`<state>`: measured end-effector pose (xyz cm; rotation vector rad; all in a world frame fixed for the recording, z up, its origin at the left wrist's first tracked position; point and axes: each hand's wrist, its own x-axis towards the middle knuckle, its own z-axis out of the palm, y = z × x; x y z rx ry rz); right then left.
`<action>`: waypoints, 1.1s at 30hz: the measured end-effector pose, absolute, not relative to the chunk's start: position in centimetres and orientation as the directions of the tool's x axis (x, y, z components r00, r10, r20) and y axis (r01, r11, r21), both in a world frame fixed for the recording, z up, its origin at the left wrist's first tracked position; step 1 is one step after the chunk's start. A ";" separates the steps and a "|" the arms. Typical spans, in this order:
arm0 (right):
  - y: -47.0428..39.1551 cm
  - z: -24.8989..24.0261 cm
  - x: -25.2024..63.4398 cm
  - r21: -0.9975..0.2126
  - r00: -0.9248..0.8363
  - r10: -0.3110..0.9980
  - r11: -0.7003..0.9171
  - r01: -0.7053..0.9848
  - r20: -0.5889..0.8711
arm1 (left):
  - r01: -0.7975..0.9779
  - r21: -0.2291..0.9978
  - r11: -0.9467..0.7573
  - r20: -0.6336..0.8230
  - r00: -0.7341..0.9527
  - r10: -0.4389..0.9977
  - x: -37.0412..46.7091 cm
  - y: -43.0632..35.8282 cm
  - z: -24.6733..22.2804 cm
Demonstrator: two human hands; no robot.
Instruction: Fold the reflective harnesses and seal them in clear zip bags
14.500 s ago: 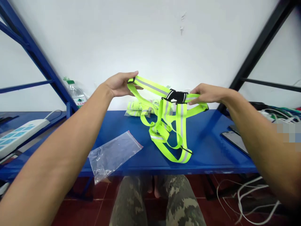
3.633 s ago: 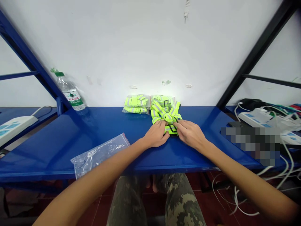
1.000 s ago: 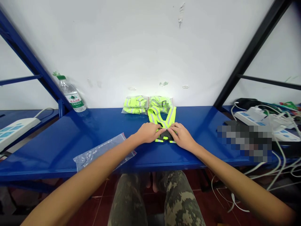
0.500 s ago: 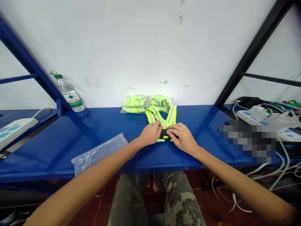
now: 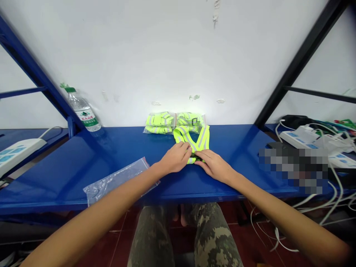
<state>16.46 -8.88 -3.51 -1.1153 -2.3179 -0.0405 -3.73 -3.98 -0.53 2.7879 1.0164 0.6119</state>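
Note:
A neon-yellow reflective vest (image 5: 204, 140) with silver stripes lies on the blue table, its straps forming a V. My left hand (image 5: 177, 157) grips the vest's near left part, fingers curled over it. My right hand (image 5: 214, 164) is closed on the near right part, thumb below and fingers on top. A black piece (image 5: 197, 157) of the vest shows between the two hands; the fingers partly cover it. Left of my left hand lies a clear zip bag (image 5: 116, 180), flat, partly under my left forearm.
Bagged yellow vests (image 5: 160, 120) are stacked by the wall. A water bottle (image 5: 86, 113) stands at the back left. White power strips (image 5: 20, 154) and tangled cables lie at both sides. A blurred-out dark item (image 5: 294, 167) sits on the table's right. Metal posts flank the table.
The near edge of the vest has been folded up, so less hangs below my fingers. My right hand has shifted slightly down; the black part is now lower and narrower.

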 end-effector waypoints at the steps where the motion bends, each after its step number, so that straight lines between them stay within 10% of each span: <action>1: -8.7 -3.5 16.5 -0.217 -0.491 0.716 0.650 0.729 0.496 | 0.593 0.180 -0.785 0.349 0.707 0.615 -3.8 -4.5 -0.3; 8: -7.6 -3.9 16.3 -0.252 -0.472 0.732 0.638 0.727 0.491 | 0.726 -0.122 -0.677 0.388 0.662 0.641 -3.7 -5.3 -1.5; 33: -6.7 -3.7 15.6 -0.178 -0.228 0.815 0.371 0.911 0.533 | 0.776 0.108 -0.621 0.252 0.583 0.772 -3.2 -2.1 -1.1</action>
